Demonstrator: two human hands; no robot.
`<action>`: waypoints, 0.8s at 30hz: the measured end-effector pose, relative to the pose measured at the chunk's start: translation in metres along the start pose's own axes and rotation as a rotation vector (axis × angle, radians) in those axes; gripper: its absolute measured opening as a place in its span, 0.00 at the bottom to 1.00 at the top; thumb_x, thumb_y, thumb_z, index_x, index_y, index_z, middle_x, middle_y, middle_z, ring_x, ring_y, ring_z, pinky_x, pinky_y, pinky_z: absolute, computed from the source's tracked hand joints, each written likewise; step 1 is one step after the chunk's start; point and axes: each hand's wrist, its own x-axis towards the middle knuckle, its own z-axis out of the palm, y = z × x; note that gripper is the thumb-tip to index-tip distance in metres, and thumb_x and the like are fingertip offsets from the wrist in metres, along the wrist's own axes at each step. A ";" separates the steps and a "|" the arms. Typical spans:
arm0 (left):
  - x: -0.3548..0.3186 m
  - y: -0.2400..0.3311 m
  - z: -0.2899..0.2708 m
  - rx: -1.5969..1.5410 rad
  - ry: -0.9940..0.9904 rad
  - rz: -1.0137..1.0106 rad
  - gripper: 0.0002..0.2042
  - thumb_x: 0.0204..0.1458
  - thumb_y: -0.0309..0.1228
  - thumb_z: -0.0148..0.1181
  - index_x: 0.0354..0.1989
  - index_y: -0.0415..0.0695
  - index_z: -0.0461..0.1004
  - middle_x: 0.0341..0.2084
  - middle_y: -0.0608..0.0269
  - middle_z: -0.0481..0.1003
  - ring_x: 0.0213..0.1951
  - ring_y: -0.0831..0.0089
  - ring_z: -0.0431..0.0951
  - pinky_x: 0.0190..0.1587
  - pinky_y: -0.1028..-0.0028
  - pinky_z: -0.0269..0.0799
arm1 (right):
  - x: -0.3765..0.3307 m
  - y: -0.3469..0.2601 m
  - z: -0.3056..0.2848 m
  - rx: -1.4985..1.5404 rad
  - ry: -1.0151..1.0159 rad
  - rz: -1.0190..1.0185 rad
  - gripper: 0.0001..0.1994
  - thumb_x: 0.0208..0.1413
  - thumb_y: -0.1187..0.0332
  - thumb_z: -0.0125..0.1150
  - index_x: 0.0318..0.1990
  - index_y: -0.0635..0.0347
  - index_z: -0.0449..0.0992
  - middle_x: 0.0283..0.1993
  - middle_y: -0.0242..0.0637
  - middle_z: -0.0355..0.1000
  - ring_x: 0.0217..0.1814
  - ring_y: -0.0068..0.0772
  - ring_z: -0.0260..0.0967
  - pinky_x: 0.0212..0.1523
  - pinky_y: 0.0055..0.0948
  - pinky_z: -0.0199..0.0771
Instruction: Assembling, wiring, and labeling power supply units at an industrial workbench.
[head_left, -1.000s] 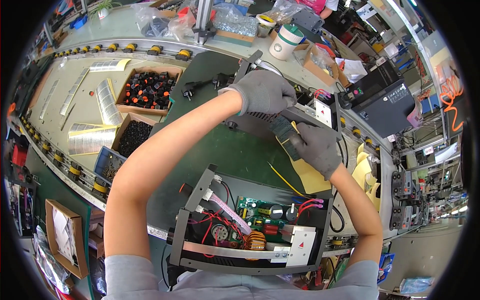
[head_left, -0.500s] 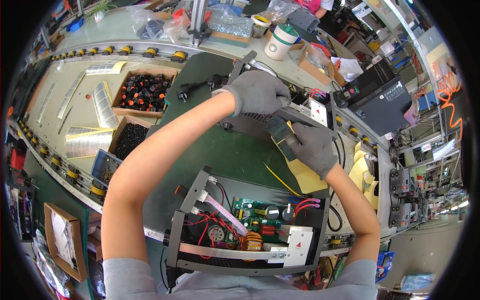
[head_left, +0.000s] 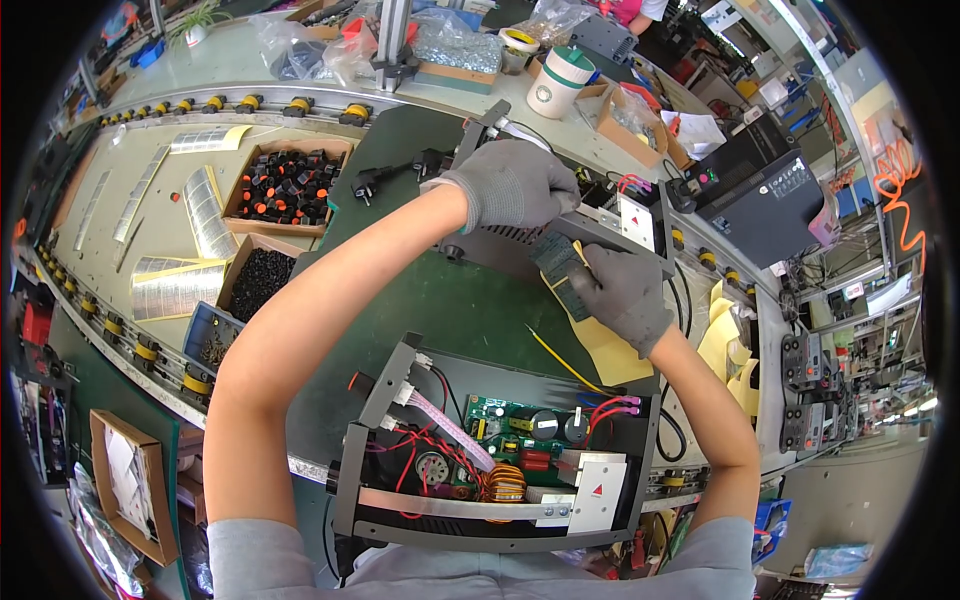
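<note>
Over green mat, dark sheet in right hand, near left hand.

Mid-frame, a hand could pass over the dark green mat — hemmed in above by the slotted dark metal case, below by the open, box-shaped dark metal chassis, at left by the bare left forearm, at right by the thin yellow wire.

pale bench at back | upright metal post | grey floor, right | lights, far right
</note>
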 end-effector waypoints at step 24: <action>-0.010 0.014 0.042 1.105 0.292 0.595 0.25 0.48 0.32 0.49 0.56 0.40 0.65 0.49 0.57 0.68 0.50 0.65 0.69 0.49 0.65 0.65 | -0.063 0.019 -0.023 0.093 -0.080 0.244 0.08 0.51 0.66 0.53 0.37 0.57 0.74 0.28 0.43 0.72 0.32 0.47 0.72 0.33 0.42 0.70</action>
